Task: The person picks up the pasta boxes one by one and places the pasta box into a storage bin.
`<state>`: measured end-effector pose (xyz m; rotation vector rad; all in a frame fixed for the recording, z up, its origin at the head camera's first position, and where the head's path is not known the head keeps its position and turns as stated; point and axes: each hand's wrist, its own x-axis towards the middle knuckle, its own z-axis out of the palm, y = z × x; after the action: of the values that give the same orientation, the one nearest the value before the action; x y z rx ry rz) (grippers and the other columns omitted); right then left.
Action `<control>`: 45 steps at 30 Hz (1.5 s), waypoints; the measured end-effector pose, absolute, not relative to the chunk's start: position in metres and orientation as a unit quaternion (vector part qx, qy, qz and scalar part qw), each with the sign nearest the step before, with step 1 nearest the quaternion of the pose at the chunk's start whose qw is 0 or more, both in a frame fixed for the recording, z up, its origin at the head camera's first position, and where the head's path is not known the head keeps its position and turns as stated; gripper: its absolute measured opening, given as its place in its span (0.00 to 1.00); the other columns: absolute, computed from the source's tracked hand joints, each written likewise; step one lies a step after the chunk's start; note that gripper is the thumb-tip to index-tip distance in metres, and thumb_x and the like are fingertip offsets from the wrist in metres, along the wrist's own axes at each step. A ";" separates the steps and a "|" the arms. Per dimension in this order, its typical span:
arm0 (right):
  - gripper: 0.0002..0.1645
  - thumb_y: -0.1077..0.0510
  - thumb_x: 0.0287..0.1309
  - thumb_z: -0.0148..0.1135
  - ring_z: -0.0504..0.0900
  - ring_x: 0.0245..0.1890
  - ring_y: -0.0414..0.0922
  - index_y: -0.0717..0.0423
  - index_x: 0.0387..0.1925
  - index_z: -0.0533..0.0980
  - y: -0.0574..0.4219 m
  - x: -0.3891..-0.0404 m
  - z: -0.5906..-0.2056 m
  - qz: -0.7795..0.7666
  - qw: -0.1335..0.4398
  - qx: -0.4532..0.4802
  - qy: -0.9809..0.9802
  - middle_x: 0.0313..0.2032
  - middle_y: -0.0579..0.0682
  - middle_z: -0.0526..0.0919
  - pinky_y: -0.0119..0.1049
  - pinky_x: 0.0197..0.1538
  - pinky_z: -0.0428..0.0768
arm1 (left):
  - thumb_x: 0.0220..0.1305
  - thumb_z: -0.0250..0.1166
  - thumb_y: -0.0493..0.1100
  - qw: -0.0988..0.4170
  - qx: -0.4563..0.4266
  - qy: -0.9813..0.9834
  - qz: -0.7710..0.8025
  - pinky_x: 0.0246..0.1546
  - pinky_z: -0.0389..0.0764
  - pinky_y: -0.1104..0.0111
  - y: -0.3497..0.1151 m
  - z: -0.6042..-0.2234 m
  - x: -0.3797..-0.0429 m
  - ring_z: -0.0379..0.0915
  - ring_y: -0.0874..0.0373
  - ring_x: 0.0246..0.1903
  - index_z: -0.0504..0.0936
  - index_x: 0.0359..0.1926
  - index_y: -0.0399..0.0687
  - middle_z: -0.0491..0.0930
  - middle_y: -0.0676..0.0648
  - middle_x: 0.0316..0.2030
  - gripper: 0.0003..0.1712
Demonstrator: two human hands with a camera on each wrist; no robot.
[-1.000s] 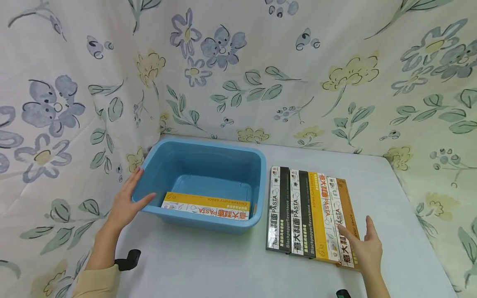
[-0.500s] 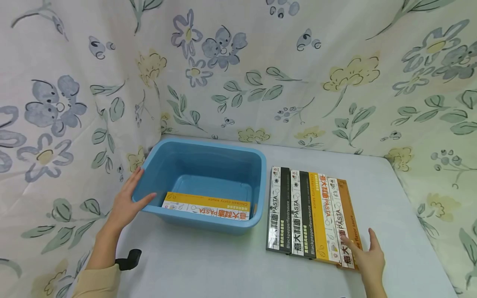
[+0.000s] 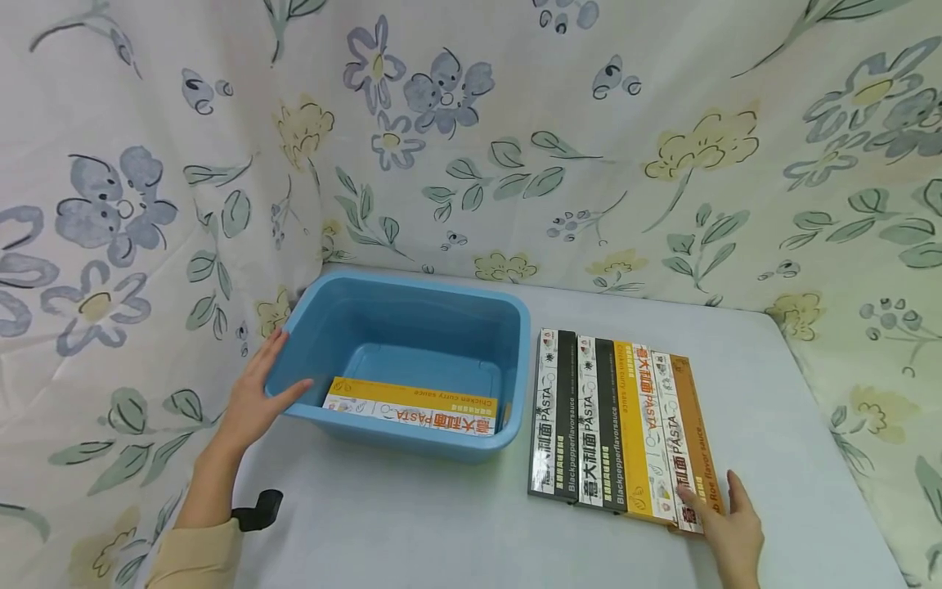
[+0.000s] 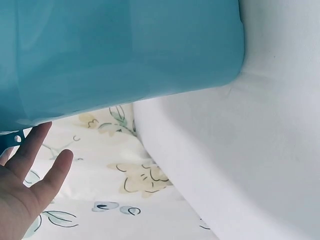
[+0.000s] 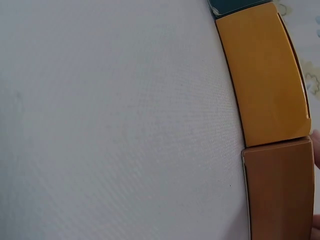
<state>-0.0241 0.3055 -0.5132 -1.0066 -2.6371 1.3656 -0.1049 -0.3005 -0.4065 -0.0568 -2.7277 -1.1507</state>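
My left hand point(image 3: 253, 401) touches the left rim of a light blue plastic tub point(image 3: 412, 446), thumb spread from the fingers. In the left wrist view, its fingertips meet the tub's rim. Inside the tub, along the near wall, lies a yellow-and-white pasta box point(image 3: 412, 406). My right hand point(image 3: 732, 532) is at the near end of a brown-and-white pasta box point(image 3: 688, 442), the rightmost of a row. The thumb lies over its white face; the forefinger is by its right edge. In the right wrist view, fingertips point(image 5: 316, 145) show beside the brown box end point(image 5: 280, 190).
Left of the brown box, side by side, lie another yellow-and-white pasta box point(image 3: 642, 433) and two black-and-white ones point(image 3: 598, 425). The white table point(image 3: 412, 523) meets a flowered curtain point(image 3: 500, 188) at the back and sides.
My right hand has come down and back onto the near end of the brown-and-white box. The left hand stays at the tub's rim.
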 end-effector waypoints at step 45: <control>0.58 0.48 0.46 0.72 0.69 0.52 0.72 0.76 0.68 0.53 0.312 -0.036 -0.514 0.310 -0.043 -0.291 -0.904 0.57 0.79 0.64 0.62 0.52 0.70 | 0.59 0.65 0.46 0.098 -0.021 -0.916 -0.389 0.55 0.53 0.26 -0.299 -0.409 -0.104 0.42 0.28 0.70 0.52 0.75 0.44 0.46 0.36 0.75 0.48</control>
<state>-0.0360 0.3124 -0.5140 -0.9404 -2.9205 1.0021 -0.1043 -0.2986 -0.4089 -0.0624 -2.7102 -1.1529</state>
